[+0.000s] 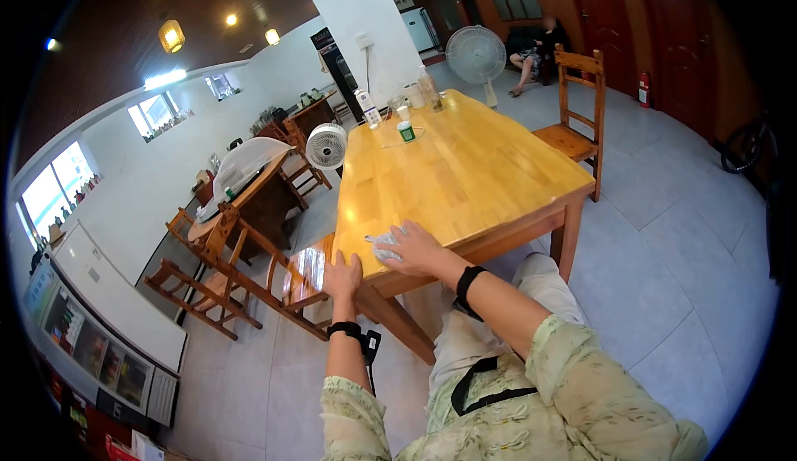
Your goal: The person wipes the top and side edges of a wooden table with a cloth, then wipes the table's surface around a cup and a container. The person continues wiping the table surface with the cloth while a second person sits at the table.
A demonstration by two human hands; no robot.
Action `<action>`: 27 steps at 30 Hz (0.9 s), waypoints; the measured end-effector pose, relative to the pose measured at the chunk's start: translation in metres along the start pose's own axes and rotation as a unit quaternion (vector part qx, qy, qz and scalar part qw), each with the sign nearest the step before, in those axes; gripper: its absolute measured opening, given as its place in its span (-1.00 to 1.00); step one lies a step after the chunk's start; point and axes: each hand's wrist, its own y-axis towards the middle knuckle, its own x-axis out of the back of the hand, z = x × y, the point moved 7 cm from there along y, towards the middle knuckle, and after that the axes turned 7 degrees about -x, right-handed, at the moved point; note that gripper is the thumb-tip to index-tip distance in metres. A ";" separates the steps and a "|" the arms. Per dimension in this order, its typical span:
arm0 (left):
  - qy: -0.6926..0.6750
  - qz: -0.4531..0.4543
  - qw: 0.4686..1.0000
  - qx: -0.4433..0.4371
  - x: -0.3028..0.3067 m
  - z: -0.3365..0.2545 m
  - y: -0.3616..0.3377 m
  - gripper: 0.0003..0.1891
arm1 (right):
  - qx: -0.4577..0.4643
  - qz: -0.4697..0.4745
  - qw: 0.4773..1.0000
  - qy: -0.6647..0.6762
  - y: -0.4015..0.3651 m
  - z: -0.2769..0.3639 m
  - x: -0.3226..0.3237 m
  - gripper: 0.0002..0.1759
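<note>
A grey-white cloth (383, 247) lies bunched on the near left part of the yellow wooden table (457, 170). My right hand (415, 248) presses on it, fingers curled over its right side. To the left, my left hand (342, 277) rests on the table's near left corner with its fingers apart and nothing in it. Toward the far end of the table stand a green-and-white tub (406, 131), a white bottle (367, 108) and a clear bottle (430, 89).
A wooden chair (577, 117) stands right of the table, another chair (305, 274) close on the left. Two fans (476, 54) (326, 146) flank the far end. A seated person (535, 54) is at the back. A glass-door fridge (91, 336) stands far left.
</note>
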 end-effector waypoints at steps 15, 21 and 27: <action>0.006 0.015 1.000 0.004 -0.003 0.000 0.000 -0.32 | -0.211 -0.092 0.959 -0.168 -0.157 -0.231 0.159 -0.53; 0.007 0.018 1.000 0.010 -0.004 0.000 -0.001 -0.34 | -0.320 -0.103 0.920 -0.200 -0.186 -0.307 0.203 -0.44; 0.003 -0.007 1.000 -0.003 -0.006 0.003 0.000 -0.34 | -0.443 -0.085 0.871 -0.193 -0.188 -0.327 0.213 -0.35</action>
